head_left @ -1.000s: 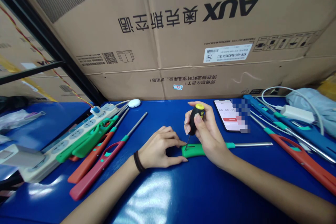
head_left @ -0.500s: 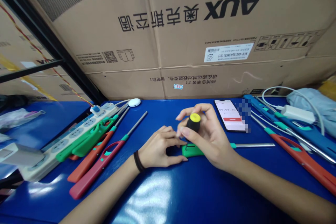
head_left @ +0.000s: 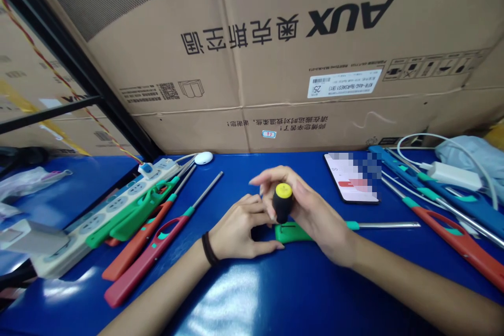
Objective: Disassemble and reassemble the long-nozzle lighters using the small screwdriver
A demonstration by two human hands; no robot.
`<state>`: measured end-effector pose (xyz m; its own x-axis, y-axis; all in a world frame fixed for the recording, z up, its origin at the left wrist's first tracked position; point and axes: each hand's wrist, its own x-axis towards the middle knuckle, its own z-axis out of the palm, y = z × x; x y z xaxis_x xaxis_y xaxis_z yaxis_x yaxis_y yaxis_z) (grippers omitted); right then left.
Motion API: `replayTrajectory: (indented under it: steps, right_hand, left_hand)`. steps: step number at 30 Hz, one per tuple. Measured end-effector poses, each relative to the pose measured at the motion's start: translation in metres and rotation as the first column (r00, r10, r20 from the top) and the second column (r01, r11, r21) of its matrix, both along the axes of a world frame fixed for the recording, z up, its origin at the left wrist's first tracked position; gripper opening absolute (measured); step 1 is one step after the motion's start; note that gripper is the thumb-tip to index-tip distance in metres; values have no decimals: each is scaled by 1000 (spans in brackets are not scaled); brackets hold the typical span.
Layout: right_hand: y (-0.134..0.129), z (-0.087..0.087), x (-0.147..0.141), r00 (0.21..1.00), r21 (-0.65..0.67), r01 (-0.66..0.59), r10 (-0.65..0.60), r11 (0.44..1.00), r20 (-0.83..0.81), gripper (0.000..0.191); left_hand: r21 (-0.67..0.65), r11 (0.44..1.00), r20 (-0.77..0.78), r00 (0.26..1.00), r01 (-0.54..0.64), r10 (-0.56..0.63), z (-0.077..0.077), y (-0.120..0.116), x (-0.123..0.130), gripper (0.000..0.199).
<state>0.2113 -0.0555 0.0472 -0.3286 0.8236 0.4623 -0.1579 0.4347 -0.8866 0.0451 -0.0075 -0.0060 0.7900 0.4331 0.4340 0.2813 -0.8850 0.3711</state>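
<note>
My right hand (head_left: 311, 215) grips a stubby screwdriver (head_left: 283, 203) by its black handle with a yellow cap. It stands upright over the handle end of a green gas lighter (head_left: 293, 232) lying flat on the blue table. The lighter's metal tube (head_left: 389, 226) points right, and my right hand covers its middle. My left hand (head_left: 242, 228), with a dark band at the wrist, rests at the lighter's left end. Its thumb and index finger close around that end; the other fingers are curled. The screwdriver's tip is hard to make out.
To the left lie a magenta lighter (head_left: 147, 254), an orange lighter (head_left: 137, 244) and green ones (head_left: 134, 215) by a power strip (head_left: 90, 226). A phone (head_left: 350, 178), an orange lighter (head_left: 460, 236) and blue ones (head_left: 468, 199) lie right. A cardboard box (head_left: 244, 79) stands behind.
My right hand's fingers have shifted around the screwdriver handle, and the handle sits slightly lower. My left hand keeps its place at the lighter. The view has moved a little.
</note>
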Motion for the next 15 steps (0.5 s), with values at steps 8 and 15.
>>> replayTrajectory:
  steps: [8, 15]
  right_hand:
    - [2, 28, 24, 887, 432, 20, -216, 902, 409, 20]
    - [-2, 34, 26, 548, 716, 35, -613, 697, 570, 19]
  left_hand:
    - [-26, 1000, -76, 997, -9, 7, 0, 2, 0, 28]
    - [-78, 997, -63, 998, 6, -11, 2, 0, 0, 29]
